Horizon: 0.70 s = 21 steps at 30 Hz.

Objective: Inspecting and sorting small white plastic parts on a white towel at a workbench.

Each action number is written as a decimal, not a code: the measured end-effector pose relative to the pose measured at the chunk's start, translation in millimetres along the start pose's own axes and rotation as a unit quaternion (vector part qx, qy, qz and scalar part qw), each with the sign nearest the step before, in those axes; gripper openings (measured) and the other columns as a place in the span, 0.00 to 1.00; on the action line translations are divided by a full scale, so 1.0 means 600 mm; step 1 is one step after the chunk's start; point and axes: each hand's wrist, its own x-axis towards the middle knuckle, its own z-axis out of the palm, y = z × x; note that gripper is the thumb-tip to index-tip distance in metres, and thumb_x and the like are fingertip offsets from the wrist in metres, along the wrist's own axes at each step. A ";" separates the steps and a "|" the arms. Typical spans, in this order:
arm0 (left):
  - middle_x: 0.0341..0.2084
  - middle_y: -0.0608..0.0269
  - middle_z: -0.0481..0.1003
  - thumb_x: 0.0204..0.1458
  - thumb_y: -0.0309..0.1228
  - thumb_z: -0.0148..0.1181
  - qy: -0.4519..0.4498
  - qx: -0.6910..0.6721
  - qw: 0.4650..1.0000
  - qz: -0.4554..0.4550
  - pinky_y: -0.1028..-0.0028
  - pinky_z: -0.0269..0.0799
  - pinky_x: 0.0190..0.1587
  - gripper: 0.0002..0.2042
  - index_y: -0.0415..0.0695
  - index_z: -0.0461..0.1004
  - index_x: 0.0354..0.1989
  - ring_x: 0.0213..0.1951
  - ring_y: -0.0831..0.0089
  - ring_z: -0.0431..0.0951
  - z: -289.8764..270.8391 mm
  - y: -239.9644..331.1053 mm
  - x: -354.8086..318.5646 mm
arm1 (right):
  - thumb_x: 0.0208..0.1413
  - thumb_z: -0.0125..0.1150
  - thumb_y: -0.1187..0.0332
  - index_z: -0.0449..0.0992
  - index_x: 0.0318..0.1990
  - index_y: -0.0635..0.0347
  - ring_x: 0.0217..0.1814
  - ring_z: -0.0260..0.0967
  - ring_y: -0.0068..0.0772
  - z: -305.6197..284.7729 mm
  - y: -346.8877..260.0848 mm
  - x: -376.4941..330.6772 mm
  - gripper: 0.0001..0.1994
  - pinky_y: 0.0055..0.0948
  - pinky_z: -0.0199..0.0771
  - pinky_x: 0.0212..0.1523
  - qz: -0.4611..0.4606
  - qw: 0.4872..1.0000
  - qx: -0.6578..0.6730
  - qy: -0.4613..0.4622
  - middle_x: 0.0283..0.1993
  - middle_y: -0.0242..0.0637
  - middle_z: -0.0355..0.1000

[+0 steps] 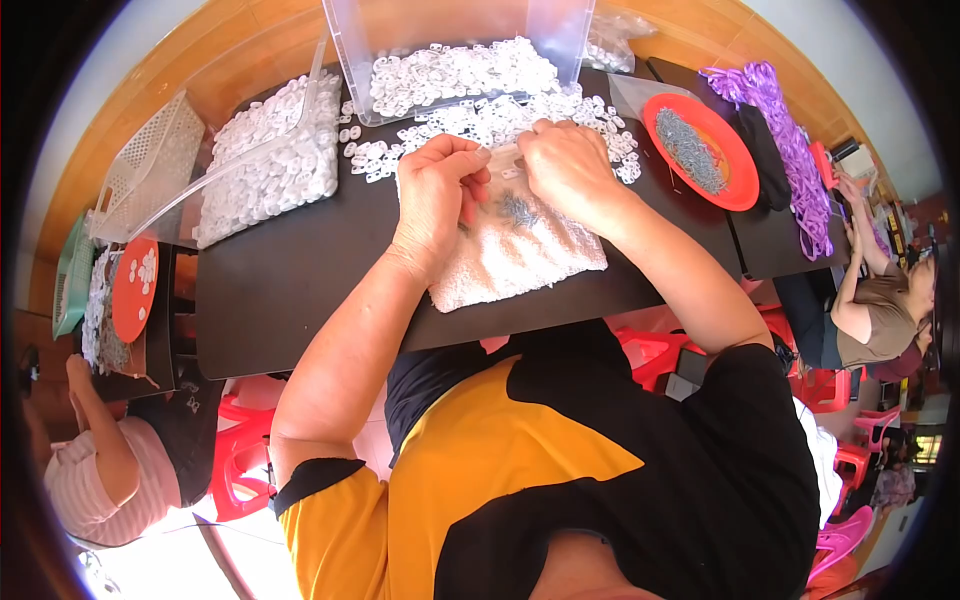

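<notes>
Both hands at work: left hand (437, 190) and right hand (565, 165) pinching 1 small white plastic piece (505, 160) over the towel (520, 250), mid-assembly; next needs a metal bit (517, 210)

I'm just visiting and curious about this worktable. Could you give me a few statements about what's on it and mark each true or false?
1. Both hands, the left hand and right hand, work close together above a white towel. True.
2. The towel lies on a bare wooden table. False: it lies on a black board.
3. Small grey metal pieces lie on the towel. True.
4. The orange plate at the right holds white plastic pieces. False: it holds a heap of grey metal pieces.
5. White plastic pieces are heaped beyond the hands. True.
</notes>
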 end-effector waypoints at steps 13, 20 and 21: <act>0.22 0.61 0.73 0.52 0.26 0.58 -0.015 -0.027 0.999 -0.020 0.78 0.61 0.17 0.05 0.37 0.73 0.31 0.19 0.76 0.70 -0.010 -0.001 0.007 | 0.43 0.64 0.70 0.78 0.36 0.63 0.47 0.72 0.49 -0.003 -0.008 0.011 0.11 0.48 0.67 0.47 0.036 0.998 0.042 -0.035 0.40 0.46 0.75; 0.20 0.61 0.73 0.50 0.25 0.59 0.001 -0.032 0.999 -0.020 0.79 0.61 0.17 0.05 0.36 0.74 0.29 0.18 0.77 0.70 -0.007 0.000 0.005 | 0.50 0.58 0.71 0.74 0.31 0.60 0.42 0.71 0.47 0.008 0.006 0.010 0.03 0.45 0.67 0.42 -0.021 0.997 0.072 0.020 0.35 0.41 0.73; 0.20 0.61 0.73 0.50 0.25 0.59 0.002 -0.036 0.999 -0.016 0.79 0.61 0.16 0.05 0.36 0.74 0.29 0.18 0.77 0.70 -0.007 -0.001 0.005 | 0.50 0.58 0.71 0.74 0.31 0.60 0.42 0.71 0.47 0.006 0.009 0.012 0.03 0.45 0.67 0.42 -0.020 0.997 0.074 0.020 0.35 0.41 0.73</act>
